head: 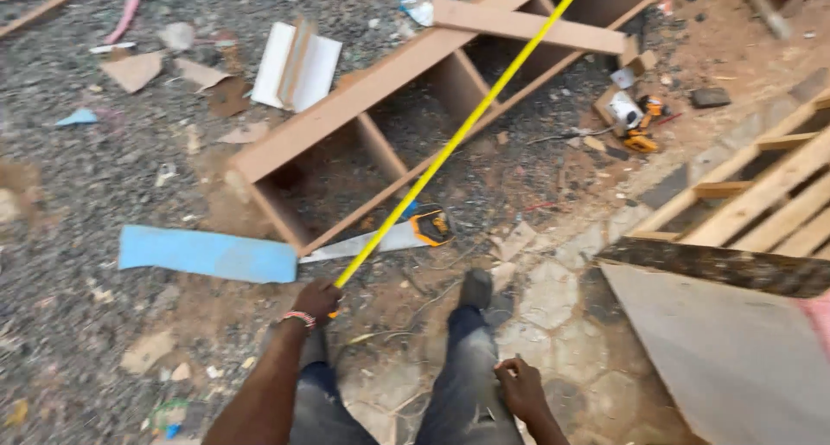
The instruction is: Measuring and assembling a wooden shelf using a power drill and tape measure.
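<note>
My left hand (316,300) grips the near end of a yellow measuring tape (458,134), which runs up and to the right, diagonally over a brown wooden shelf frame (363,95) lying on the ground. My right hand (521,387) rests closed against my right thigh, fingers curled; nothing shows in it. A hand saw (389,236) with an orange and black handle lies on the ground just beyond my left hand, under the tape. My legs in grey jeans and one dark shoe (475,287) are below.
A blue strip (207,253) lies to the left of the saw. A loose plank (527,25) rests across the frame. An orange power tool (638,121) lies at the right. A wooden pallet (761,198) and a flat board (735,350) fill the right side. Scraps litter the gravel.
</note>
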